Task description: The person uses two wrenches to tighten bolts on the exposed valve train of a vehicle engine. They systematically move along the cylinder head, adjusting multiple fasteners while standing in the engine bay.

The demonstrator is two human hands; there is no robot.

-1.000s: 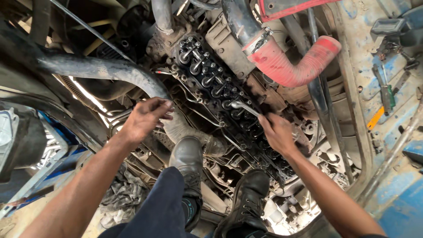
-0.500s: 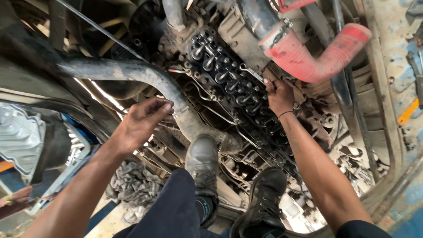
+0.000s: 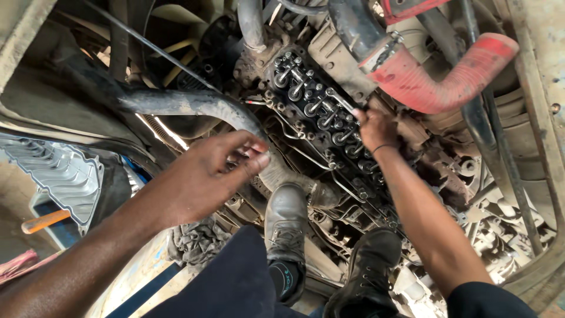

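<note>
I stand over an open engine whose row of oily rocker arms (image 3: 312, 109) lies bare. My right hand (image 3: 376, 126) is closed around a metal wrench (image 3: 341, 101), and the wrench's end rests on the upper part of the rocker row. My left hand (image 3: 212, 176) hovers nearer the camera, just above a thick grey hose (image 3: 188, 103). Its fingers are bunched together at the tips, and I cannot make out anything in them. My two black boots (image 3: 285, 227) (image 3: 371, 268) are planted among the engine parts below the hands.
A fat red hose (image 3: 453, 82) curves across the upper right, clamped to a dark pipe. A ribbed silver cover (image 3: 59, 171) and an orange tool handle (image 3: 44, 221) lie at the left. A dirty rag (image 3: 197, 241) sits by my left boot. Frame rails (image 3: 538, 118) edge the right.
My right hand has carried the wrench up along the rocker row, away from me. My left hand has lifted off the grey hose toward the camera.
</note>
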